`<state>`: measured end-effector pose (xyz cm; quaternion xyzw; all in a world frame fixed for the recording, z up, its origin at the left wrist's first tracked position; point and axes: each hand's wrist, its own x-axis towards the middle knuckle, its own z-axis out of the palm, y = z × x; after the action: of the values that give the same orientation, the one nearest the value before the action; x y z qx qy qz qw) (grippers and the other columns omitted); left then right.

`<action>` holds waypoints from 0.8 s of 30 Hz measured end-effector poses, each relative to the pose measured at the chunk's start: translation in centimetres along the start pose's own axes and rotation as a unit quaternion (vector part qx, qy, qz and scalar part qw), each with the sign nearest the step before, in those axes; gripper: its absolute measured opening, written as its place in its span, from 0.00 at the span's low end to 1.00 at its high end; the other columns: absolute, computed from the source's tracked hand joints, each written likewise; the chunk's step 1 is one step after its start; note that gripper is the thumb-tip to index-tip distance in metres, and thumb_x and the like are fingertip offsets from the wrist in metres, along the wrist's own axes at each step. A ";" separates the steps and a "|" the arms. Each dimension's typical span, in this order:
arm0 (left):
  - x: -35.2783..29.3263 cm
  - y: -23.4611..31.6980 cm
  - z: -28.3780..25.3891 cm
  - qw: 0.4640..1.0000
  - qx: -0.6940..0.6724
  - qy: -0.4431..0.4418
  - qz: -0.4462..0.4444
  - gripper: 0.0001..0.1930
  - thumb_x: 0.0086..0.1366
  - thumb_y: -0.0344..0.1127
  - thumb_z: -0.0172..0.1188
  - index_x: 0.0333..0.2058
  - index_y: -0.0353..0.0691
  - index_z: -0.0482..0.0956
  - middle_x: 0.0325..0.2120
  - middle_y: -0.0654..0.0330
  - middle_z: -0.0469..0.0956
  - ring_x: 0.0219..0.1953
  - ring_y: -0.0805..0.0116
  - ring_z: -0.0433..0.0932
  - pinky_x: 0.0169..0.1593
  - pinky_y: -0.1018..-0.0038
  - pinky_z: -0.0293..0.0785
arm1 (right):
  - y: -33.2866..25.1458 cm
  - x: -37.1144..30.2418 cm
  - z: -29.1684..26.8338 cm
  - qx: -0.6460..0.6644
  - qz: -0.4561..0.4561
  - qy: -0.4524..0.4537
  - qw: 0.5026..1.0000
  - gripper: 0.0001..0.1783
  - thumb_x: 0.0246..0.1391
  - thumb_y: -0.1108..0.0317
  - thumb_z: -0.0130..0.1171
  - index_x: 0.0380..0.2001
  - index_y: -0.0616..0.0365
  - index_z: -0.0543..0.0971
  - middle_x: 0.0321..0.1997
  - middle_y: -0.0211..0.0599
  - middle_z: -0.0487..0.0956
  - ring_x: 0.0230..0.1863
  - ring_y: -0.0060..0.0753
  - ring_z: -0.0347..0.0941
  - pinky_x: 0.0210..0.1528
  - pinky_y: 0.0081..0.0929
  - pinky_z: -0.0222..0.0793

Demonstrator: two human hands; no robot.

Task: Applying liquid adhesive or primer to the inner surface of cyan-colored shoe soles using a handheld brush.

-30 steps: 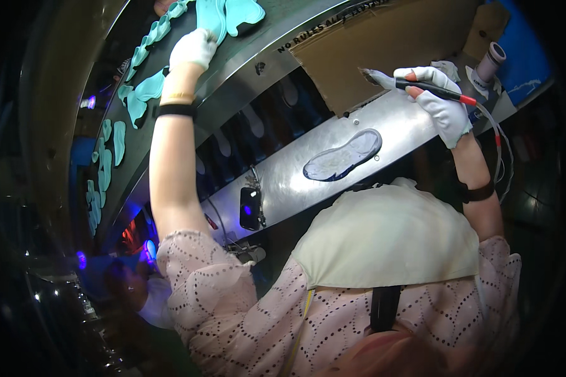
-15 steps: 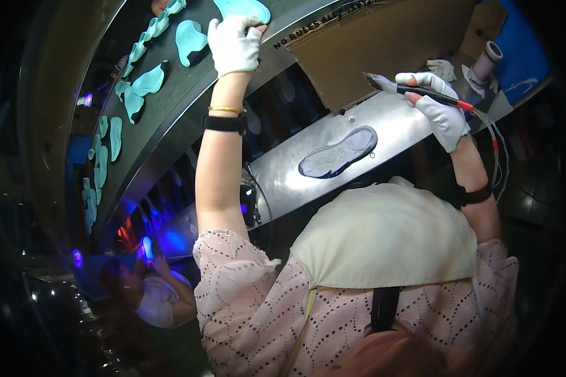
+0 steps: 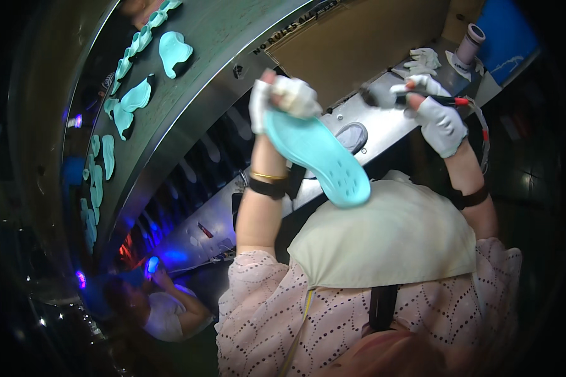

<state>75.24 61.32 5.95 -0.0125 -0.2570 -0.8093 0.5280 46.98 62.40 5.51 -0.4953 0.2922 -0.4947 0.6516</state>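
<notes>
My left hand (image 3: 289,97), in a white glove with bare fingertips, is closed on the upper end of a turquoise shoe sole (image 3: 317,154). The sole hangs tilted over the bench edge, its end with small slots toward my apron (image 3: 383,242). Behind it, partly hidden, a grey shoe sole (image 3: 353,135) lies on the metal bench (image 3: 383,138). My gloved right hand (image 3: 439,116) grips a dark-handled brush (image 3: 383,97) with red bands and cords at its back. Its bristles point left above the bench and are blurred.
A curved conveyor (image 3: 195,56) carries several turquoise shoe pieces (image 3: 175,53). Brown cardboard (image 3: 371,44) stands behind the bench. A white glove (image 3: 422,61) and a pinkish cylinder (image 3: 470,44) lie at the right. Another person (image 3: 170,308) works at lower left under blue light.
My left hand has come off the conveyor toward me, bringing the turquoise sole across the bench, where it now covers part of the grey sole. My right hand still holds the brush.
</notes>
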 end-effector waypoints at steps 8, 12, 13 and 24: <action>-2.2 -8.6 2.2 0.962 -0.072 0.248 -0.088 0.42 0.53 0.71 0.36 0.51 0.39 0.64 0.50 0.48 0.64 0.52 0.49 0.65 0.55 0.53 0.61 | 1.3 -0.1 2.1 -0.088 0.031 0.001 0.996 0.09 0.47 0.74 0.57 0.35 0.60 0.73 0.34 0.29 0.75 0.35 0.18 0.71 0.38 0.16 0.66; -1.4 -10.1 0.5 0.970 -0.053 0.226 -0.066 0.43 0.51 0.73 0.39 0.52 0.41 0.63 0.48 0.50 0.67 0.50 0.52 0.68 0.51 0.58 0.68 | 2.3 1.2 2.8 -0.081 -0.056 0.037 0.995 0.09 0.47 0.76 0.57 0.35 0.61 0.72 0.34 0.31 0.76 0.36 0.19 0.71 0.42 0.17 0.67; -1.2 -10.8 0.2 0.971 -0.034 0.232 -0.047 0.42 0.52 0.72 0.41 0.52 0.41 0.63 0.46 0.51 0.68 0.48 0.55 0.69 0.50 0.62 0.69 | 2.6 1.3 2.4 -0.134 -0.095 0.044 0.985 0.09 0.47 0.78 0.56 0.34 0.62 0.72 0.35 0.32 0.76 0.37 0.19 0.71 0.42 0.17 0.67; -1.5 -10.9 -3.0 0.959 0.030 0.281 0.032 0.34 0.56 0.66 0.44 0.49 0.43 0.66 0.47 0.58 0.68 0.48 0.60 0.68 0.53 0.66 0.64 | 4.2 -0.5 3.6 -0.094 -0.059 -0.018 0.994 0.11 0.45 0.77 0.58 0.35 0.61 0.72 0.35 0.33 0.75 0.37 0.22 0.71 0.43 0.21 0.66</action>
<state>67.33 64.69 -1.50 0.2234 -0.1221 -0.7549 0.6044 51.46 64.21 2.72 -0.5797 0.2959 -0.4937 0.5768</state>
